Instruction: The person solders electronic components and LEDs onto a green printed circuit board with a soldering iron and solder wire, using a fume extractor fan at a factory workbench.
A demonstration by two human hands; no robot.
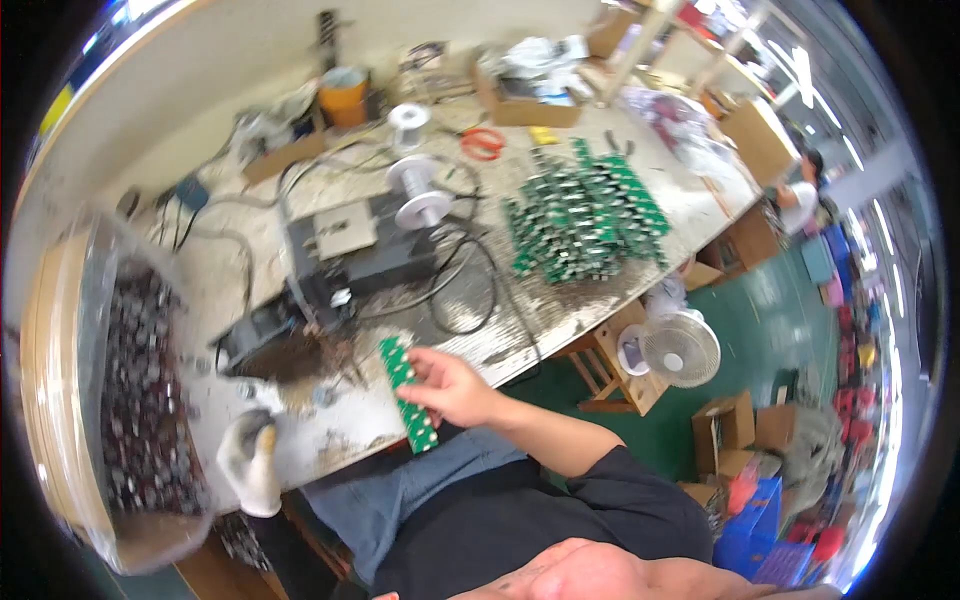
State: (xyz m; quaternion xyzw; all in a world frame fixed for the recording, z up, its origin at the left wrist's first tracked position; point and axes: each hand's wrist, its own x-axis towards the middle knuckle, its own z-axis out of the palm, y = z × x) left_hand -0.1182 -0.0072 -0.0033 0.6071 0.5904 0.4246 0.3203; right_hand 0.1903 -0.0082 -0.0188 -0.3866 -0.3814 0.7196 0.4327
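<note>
Nearest: the right hand (447, 388), bare, pinches a green circuit strip (402, 378) between thumb and fingers, near mid-length. Strip is held up by the front edge of the surface (480, 358), both ends free. A one-sided pinch like that could let it pivot or slip; near the edge, a drop might miss the surface altogether.

The left hand (248, 464), gloved, is half curled just off the same edge. A dark patch shows at its fingertips; cannot tell if that is a small part or a soiled glove, so its hold is uncertain. If it is a part, thick glove fabric may dull the feel and cost the grip.

To its left, a clear-lined box (100, 400) of small dark pieces; a stray sleeve could catch the plastic.

Beyond: black curved housing (270, 345), then a dark machine with a pale plate (345, 230). Loose cables (492, 300) loop beside it and could snag a passing strip.

Farther: heaped green boards (585, 215), stacked at angles; a bump might slide some loose.
</note>
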